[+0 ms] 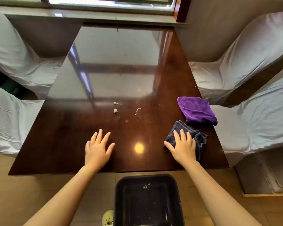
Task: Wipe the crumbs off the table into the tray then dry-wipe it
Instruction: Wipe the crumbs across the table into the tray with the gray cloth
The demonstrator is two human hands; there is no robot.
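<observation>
1. Crumbs (116, 110) lie scattered near the middle of the dark glossy table (69, 144), well apart from both hands.
2. Left hand (97, 150) lies flat on the table, fingers spread, holding nothing.
3. Right hand (183, 147) presses palm-down on a dark grey cloth (198, 138), fingers extended rather than curled around it.
4. Purple cloth (197, 111) lies folded at the right table edge, just beyond the grey cloth.
5. Black tray (148, 201) sits below the near table edge, between the forearms, with a few crumbs inside.
</observation>
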